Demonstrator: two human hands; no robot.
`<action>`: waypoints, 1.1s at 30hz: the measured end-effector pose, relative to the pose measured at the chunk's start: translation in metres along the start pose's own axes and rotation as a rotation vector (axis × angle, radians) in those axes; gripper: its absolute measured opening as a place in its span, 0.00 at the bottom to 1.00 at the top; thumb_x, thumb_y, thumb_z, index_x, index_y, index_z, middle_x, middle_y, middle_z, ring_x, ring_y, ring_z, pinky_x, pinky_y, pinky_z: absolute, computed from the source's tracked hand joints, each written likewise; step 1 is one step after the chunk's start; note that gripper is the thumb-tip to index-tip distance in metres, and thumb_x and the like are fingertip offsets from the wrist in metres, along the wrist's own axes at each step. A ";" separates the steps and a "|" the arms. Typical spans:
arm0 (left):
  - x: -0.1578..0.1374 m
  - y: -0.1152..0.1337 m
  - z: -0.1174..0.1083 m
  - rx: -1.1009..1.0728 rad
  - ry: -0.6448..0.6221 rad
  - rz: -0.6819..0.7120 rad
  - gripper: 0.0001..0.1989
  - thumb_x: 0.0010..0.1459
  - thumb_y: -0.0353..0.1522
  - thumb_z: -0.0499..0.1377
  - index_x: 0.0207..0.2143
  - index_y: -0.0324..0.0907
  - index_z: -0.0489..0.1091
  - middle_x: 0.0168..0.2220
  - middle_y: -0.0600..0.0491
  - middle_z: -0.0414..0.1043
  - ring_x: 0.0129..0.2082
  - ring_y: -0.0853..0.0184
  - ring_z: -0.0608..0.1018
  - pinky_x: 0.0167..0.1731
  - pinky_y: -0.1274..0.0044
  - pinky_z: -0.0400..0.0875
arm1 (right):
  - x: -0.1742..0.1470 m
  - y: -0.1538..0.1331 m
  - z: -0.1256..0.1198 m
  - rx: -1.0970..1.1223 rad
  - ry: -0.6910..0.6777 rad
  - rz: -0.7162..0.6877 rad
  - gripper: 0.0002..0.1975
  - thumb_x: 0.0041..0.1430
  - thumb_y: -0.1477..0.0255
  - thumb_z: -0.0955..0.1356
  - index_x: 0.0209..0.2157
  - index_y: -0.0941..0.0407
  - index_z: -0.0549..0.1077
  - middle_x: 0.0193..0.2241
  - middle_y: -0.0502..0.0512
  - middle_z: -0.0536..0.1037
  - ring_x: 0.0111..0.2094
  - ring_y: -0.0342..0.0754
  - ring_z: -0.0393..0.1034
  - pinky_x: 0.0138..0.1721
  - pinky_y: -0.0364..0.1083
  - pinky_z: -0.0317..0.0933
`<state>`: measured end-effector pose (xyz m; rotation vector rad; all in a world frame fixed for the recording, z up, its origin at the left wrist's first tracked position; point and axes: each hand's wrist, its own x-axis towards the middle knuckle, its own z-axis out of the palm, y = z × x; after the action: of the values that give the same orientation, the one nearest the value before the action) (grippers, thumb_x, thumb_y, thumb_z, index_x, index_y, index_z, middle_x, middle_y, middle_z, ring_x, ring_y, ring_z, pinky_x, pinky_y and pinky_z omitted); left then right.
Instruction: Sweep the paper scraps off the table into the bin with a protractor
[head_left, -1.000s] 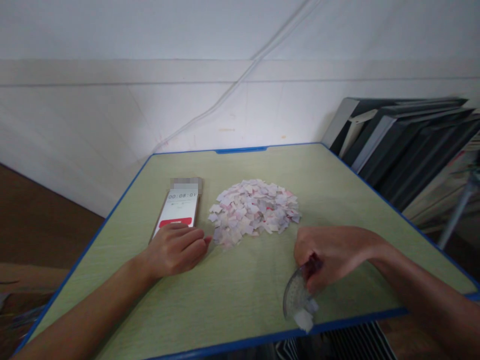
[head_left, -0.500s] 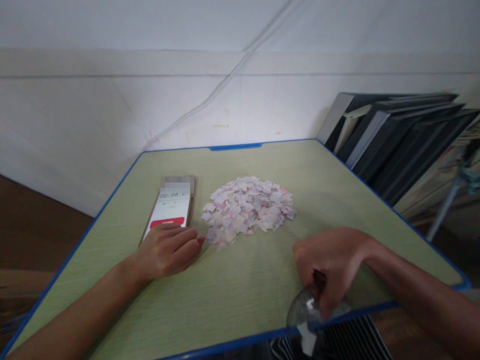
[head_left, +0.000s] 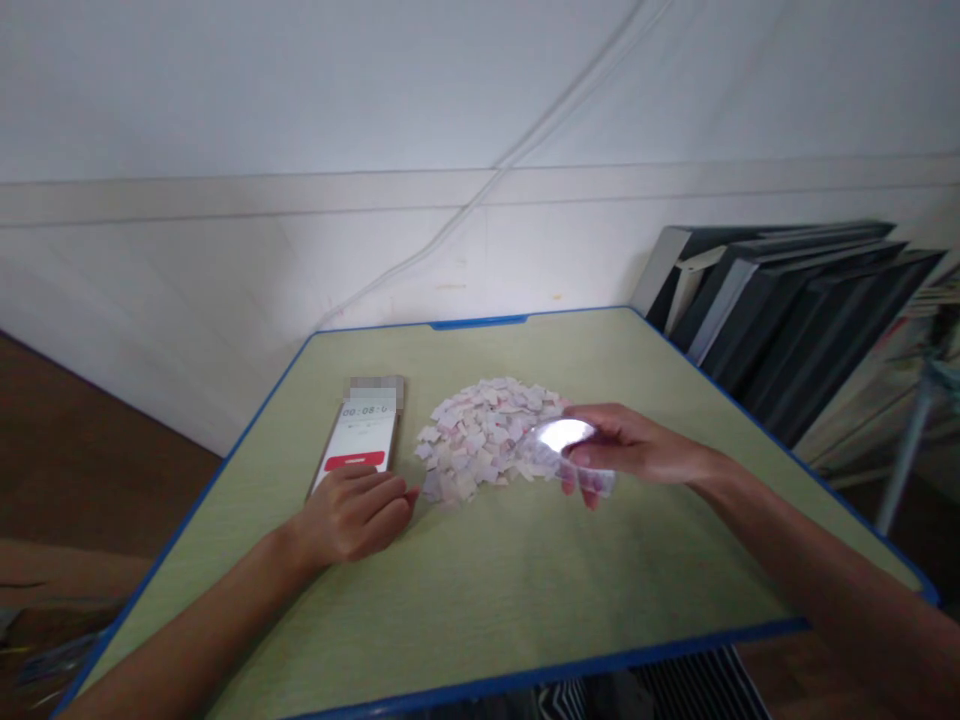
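A heap of small torn paper pieces, mostly white with some pink, lies in the middle of the table. My right hand is closed around a clear, see-through cup, tilted at the right side of the heap. Light glares off its surface, so its contents are hard to make out. To the left of the paper, my left hand rests on the tabletop with its fingers curled in, and no object shows in it. Just beyond its knuckles lies a phone with a timer on the screen, its lower end covered.
Several dark folders or flat boxes lean beside the table's right edge. A white wall with a cable running across it stands behind. Striped cloth shows below the blue front edge.
My right hand has brought the clear cup up from the front edge of the table to the paper heap. My left hand stays beside the phone. The camera view has shifted slightly.
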<state>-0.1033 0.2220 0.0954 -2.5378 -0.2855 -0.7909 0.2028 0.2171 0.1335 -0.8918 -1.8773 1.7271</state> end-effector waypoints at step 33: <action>0.031 0.054 0.008 -0.461 -0.028 0.018 0.19 0.52 0.19 0.49 0.11 0.41 0.54 0.13 0.58 0.53 0.13 0.72 0.52 0.14 0.74 0.42 | -0.012 0.030 0.003 -0.596 0.297 -0.138 0.13 0.57 0.67 0.61 0.21 0.56 0.59 0.16 0.45 0.57 0.17 0.38 0.52 0.17 0.39 0.46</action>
<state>-0.0568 0.1804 0.0874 -2.9758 -0.0944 -0.8989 0.2138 0.2066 0.1046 -1.1215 -2.2065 0.8930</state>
